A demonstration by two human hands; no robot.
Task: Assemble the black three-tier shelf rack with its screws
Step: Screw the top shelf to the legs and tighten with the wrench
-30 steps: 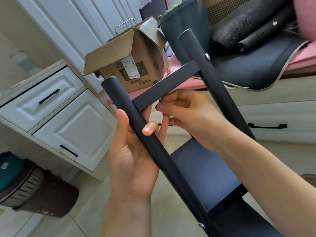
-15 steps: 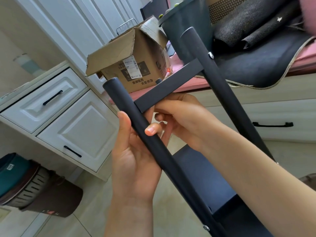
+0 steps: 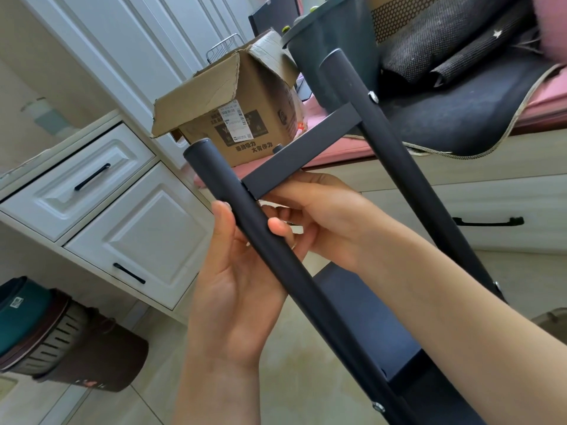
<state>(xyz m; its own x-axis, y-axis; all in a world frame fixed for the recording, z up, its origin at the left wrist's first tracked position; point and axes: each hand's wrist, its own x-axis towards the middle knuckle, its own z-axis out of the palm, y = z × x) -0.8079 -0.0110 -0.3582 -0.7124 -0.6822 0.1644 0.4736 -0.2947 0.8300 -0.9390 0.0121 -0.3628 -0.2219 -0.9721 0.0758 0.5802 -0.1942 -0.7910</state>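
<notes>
The black shelf rack is tilted toward me, with two round black poles. My left hand (image 3: 236, 289) grips the near pole (image 3: 285, 271), thumb over its front. A flat black crossbar (image 3: 302, 154) meets that pole at its left end and joins the far pole (image 3: 395, 161) at a silver screw (image 3: 373, 96). My right hand (image 3: 319, 216) reaches under the crossbar's left end, fingers curled behind the near pole; whatever they hold is hidden. A lower black shelf (image 3: 365, 326) shows between the poles. Another screw (image 3: 378, 406) sits low on the near pole.
An open cardboard box (image 3: 245, 118) stands on a pink-cushioned bench (image 3: 331, 151) behind the rack, beside dark fabric (image 3: 460, 105). White drawers (image 3: 101, 194) are on the left, a brown bin (image 3: 79, 348) on the tiled floor below.
The rack and both hands have shifted slightly right and up in view. My right hand's fingers have tucked further behind the near pole under the crossbar.
</notes>
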